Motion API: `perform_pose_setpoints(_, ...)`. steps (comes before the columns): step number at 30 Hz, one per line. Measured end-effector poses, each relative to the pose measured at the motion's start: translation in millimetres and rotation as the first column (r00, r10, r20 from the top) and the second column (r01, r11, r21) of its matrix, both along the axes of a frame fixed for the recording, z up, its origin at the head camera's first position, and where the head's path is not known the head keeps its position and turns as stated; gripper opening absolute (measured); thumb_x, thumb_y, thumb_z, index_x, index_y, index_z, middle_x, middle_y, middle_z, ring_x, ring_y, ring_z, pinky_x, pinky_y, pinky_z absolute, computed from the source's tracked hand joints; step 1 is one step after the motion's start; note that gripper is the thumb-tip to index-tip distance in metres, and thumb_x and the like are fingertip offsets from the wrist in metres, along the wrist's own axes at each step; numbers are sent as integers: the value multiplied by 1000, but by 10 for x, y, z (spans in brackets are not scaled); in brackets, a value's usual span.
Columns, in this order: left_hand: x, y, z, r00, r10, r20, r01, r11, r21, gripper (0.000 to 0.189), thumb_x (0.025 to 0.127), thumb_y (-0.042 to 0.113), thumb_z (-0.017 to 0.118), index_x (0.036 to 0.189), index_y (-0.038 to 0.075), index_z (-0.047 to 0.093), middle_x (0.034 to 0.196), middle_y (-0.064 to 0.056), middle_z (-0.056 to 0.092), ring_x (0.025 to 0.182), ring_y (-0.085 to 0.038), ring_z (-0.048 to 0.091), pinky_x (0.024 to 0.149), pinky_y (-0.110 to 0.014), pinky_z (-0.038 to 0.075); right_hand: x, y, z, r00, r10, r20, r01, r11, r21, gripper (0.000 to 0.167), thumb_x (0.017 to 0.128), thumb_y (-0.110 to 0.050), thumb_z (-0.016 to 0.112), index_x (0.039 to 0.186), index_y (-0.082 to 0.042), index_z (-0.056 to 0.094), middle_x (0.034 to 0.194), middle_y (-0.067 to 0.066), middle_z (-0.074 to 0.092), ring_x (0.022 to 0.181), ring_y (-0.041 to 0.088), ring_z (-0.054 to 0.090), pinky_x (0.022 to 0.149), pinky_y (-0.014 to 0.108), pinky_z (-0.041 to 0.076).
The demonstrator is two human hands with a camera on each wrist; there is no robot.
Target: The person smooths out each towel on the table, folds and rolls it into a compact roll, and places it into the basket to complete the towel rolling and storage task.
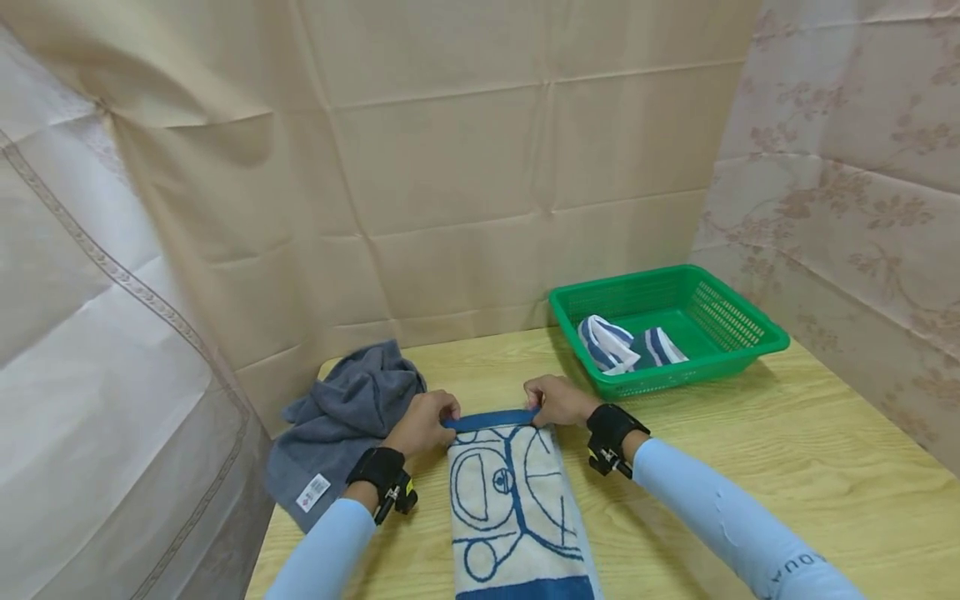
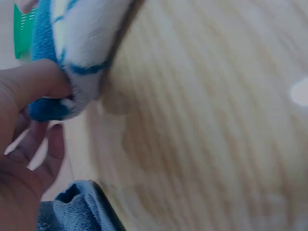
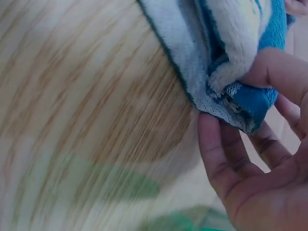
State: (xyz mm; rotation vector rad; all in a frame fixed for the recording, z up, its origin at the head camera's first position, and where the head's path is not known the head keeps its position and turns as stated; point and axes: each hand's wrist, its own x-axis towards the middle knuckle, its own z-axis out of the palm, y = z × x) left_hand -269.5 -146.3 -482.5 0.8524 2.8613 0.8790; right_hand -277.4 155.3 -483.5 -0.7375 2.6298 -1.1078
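Observation:
A white towel with blue line patterns (image 1: 480, 492) lies lengthwise on the table, its far end folded over in a blue band (image 1: 495, 421). My left hand (image 1: 423, 423) pinches the band's left corner; in the left wrist view its thumb (image 2: 45, 82) presses on the towel's edge. At the right corner, my right hand (image 1: 558, 400) pinches the towel between thumb and fingers. Layers of the folded towel (image 3: 236, 103) show at that corner in the right wrist view. The towel's near end runs out of the head view.
A crumpled grey towel (image 1: 352, 417) with a white label lies left of my left hand. At the back right stands a green basket (image 1: 720, 358) holding rolled striped cloths (image 1: 607, 343). Beige curtain (image 1: 450, 167) hangs behind the wooden table (image 1: 750, 467).

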Motion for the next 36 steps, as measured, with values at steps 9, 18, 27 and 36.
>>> perform_pose_setpoints(9, 36, -157, -21, 990, -133, -36, 134, 991, 9, 36, 79, -14, 75, 82, 22, 76, 93, 9, 62, 83, -10, 58, 71, -27, 50, 190, 34, 113, 976, 173, -134, -143, 967, 213, 24, 81, 4, 74, 75, -20, 72, 85, -12, 67, 79, 9, 55, 74, 29, 46)
perform_pose_setpoints(18, 43, -189, 67, 985, -120, 127, 118, 993, 19, 21, 101, 23, 67, 84, 22, 79, 96, 10, 66, 85, -11, 61, 73, -34, 51, 167, 160, 49, 999, 10, 33, -11, 999, 35, 9, 87, -22, 85, 79, -17, 83, 75, -10, 71, 65, 7, 52, 57, 24, 38)
perform_pose_setpoints(27, 18, -125, -35, 974, -36, 224, 37, 999, 1, 20, 92, 26, 79, 107, 15, 71, 90, 4, 62, 81, -14, 58, 70, -31, 50, 169, 78, -8, 990, -109, 93, 106, 994, 36, 16, 85, -11, 85, 95, -8, 73, 88, -2, 68, 83, 15, 61, 78, 33, 53)
perform_pose_setpoints(36, 16, -72, -1, 950, -32, 312, 44, 999, -30, 25, 99, 23, 72, 121, 11, 73, 110, 0, 68, 101, -19, 63, 87, -40, 53, 162, 51, 19, 979, -132, 158, 108, 983, 150, 14, 91, -16, 80, 103, -7, 79, 94, 0, 72, 86, 16, 61, 83, 36, 53)
